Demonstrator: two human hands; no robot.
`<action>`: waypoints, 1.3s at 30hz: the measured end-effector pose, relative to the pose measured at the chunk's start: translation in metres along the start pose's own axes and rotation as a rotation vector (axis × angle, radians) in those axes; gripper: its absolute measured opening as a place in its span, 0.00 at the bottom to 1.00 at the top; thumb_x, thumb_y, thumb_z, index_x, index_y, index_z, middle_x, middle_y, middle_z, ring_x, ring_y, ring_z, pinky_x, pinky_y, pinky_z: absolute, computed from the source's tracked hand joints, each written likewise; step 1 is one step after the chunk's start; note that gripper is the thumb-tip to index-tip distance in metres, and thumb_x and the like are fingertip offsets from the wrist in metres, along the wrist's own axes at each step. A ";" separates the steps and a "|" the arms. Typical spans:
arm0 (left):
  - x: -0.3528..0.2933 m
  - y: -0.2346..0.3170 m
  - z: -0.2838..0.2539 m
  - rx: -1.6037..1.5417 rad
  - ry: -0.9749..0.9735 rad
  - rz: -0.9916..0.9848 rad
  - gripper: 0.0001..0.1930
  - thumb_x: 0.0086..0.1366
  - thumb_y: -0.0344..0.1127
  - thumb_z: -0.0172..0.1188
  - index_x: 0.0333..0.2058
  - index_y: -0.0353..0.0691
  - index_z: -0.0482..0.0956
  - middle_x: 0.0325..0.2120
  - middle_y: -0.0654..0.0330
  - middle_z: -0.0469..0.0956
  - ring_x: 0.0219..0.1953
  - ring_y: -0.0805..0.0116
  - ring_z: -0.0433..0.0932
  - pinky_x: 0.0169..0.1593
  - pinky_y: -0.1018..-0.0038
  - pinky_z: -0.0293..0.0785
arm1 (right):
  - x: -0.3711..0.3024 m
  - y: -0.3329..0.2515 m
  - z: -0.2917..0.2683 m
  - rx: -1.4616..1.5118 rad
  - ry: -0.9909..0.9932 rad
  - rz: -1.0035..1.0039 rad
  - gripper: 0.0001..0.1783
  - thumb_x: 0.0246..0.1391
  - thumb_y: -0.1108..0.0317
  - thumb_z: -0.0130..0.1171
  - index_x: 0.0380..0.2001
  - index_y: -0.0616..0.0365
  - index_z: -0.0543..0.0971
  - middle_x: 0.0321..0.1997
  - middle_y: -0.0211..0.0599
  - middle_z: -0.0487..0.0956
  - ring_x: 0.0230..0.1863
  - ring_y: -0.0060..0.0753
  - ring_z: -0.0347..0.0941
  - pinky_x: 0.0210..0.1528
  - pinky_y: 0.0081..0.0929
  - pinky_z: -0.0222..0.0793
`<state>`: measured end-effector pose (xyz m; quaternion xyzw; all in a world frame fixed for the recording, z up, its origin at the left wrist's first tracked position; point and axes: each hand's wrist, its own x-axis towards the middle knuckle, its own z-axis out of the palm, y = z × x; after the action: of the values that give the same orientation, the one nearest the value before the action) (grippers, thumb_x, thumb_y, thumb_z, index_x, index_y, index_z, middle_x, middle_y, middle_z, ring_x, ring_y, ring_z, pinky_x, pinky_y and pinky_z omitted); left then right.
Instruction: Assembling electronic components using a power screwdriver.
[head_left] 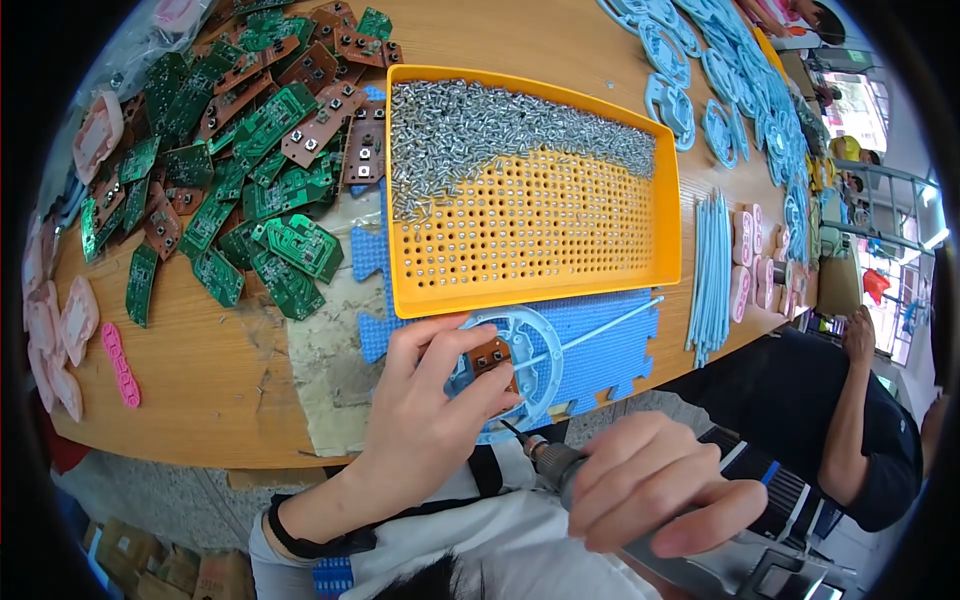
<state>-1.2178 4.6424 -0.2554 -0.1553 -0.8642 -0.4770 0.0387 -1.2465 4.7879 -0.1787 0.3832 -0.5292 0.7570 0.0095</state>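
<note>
In the head view, a light blue round plastic housing (547,370) rests at the near edge of a blue foam mat (605,365). Inside its ring sits a small brown circuit board (490,354), partly covered by my fingers. My left hand (425,400) is closed on the housing, with fingertips pressing at the board. My right hand (665,485) is wrapped round an electric screwdriver (558,462). Its thin dark bit points up and left, its tip by the housing's near rim; contact I cannot tell. A thin light blue rod (610,330) sticks out from the housing to the right.
Beyond the housing stands a yellow tray (540,297) with loose screws (520,115) and rows of holes. Green and brown circuit boards (290,190) pile up at left. Light blue rods (709,280), pink parts (742,265) and blue housings (668,60) lie at right. A person (840,430) sits beyond.
</note>
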 end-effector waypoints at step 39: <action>-0.001 -0.002 0.002 -0.025 0.026 0.017 0.14 0.41 0.31 0.68 0.31 0.41 0.77 0.40 0.59 0.70 0.45 0.56 0.65 0.46 0.67 0.67 | -0.001 0.015 -0.002 0.076 -0.160 0.022 0.06 0.46 0.80 0.54 0.28 0.67 0.68 0.17 0.41 0.70 0.13 0.33 0.66 0.13 0.24 0.55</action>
<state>-1.2174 4.6425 -0.2581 -0.1569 -0.8563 -0.4893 0.0522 -1.2535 4.7830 -0.1912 0.4366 -0.5035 0.7435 -0.0556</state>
